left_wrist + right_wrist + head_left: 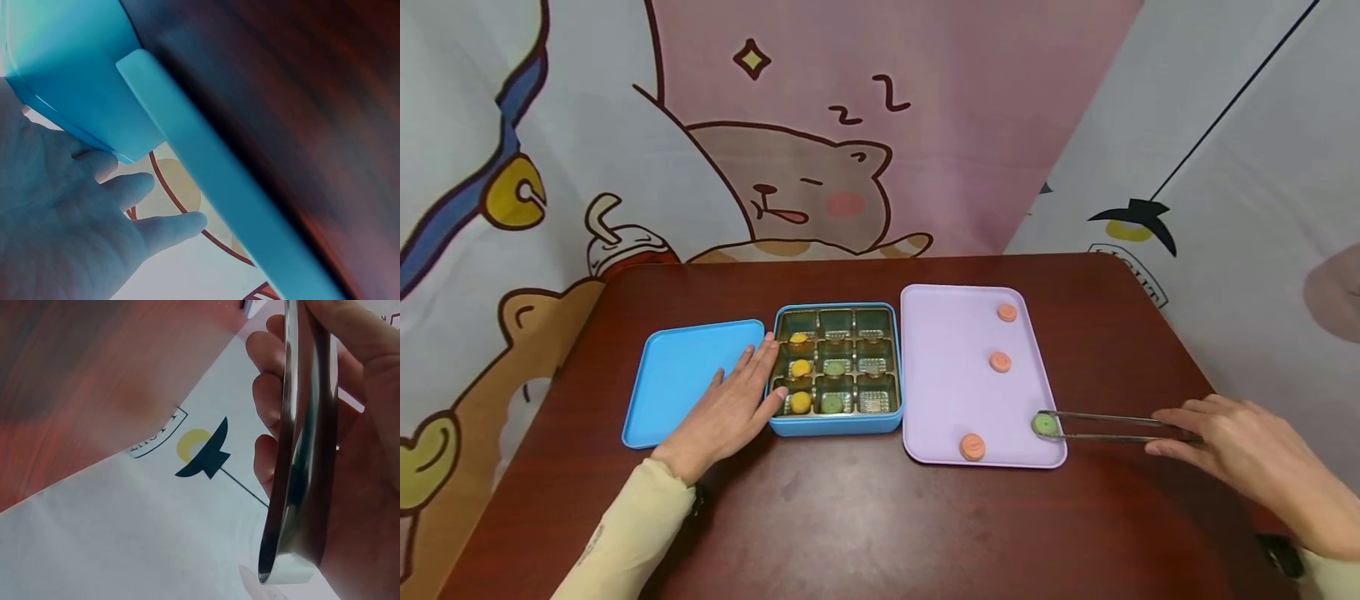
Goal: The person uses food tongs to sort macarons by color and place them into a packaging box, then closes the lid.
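My right hand [1255, 446] grips metal tongs [306, 456], whose tips sit on either side of a green disc [1044, 424] at the right edge of the lilac tray [955, 333]. Spread along the left wall of a blue box [835, 427], my left hand [730, 408] touches it with fingers straight and the thumb at its front left corner. Inside the box is a divided insert of small compartments. Yellow discs [801, 402] lie in its left column, and green discs [832, 403] in the middle and front cells of the middle column.
Three orange discs [972, 447] are spread over the tray. A blue lid [688, 375] lies flat left of the box, partly under my left hand in the head view. Everything stands on a dark brown table [842, 517], with a cartoon-print cloth [970, 125] behind it.
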Tool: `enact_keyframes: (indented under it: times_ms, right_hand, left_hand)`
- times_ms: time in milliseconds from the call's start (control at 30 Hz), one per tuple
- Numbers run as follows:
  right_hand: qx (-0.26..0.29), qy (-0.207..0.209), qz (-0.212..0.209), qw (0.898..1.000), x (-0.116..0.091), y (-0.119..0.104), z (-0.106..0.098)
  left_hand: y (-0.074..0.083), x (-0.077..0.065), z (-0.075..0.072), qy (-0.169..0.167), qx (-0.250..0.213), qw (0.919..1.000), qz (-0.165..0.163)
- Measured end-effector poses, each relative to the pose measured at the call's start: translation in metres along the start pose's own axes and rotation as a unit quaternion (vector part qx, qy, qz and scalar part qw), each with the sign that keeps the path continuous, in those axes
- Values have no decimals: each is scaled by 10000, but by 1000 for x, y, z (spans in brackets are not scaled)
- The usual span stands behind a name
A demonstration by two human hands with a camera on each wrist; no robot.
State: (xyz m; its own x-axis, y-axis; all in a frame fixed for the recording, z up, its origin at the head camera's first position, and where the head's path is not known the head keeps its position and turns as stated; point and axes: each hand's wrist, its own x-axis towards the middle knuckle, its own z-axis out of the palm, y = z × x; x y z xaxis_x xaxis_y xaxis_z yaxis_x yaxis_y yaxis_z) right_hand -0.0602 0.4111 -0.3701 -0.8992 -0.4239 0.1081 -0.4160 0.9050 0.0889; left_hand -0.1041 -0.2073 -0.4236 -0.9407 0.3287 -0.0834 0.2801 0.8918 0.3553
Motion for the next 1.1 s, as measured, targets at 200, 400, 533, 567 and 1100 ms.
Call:
enact_keyframes:
  times_ms: [200,400,533,567,1100]
  right_hand:
    - [-19,-154,27,9999,10,-5,2]
    - [194,412,-422,9981,26,-13,9]
    - [290,461,-520,9972,44,-22,14]
    - [312,471,-524,9970,48,-24,15]
    - [680,145,30,9976,49,-24,24]
  left_hand:
    - [2,2,1,-33,-3,10000,-15]
    - [3,3,4,-29,8,10000,-41]
    - [2,3,3,-9,5,10000,-49]
    - [2,3,3,-12,3,10000,-56]
    - [2,1,0,6,8,10000,-66]
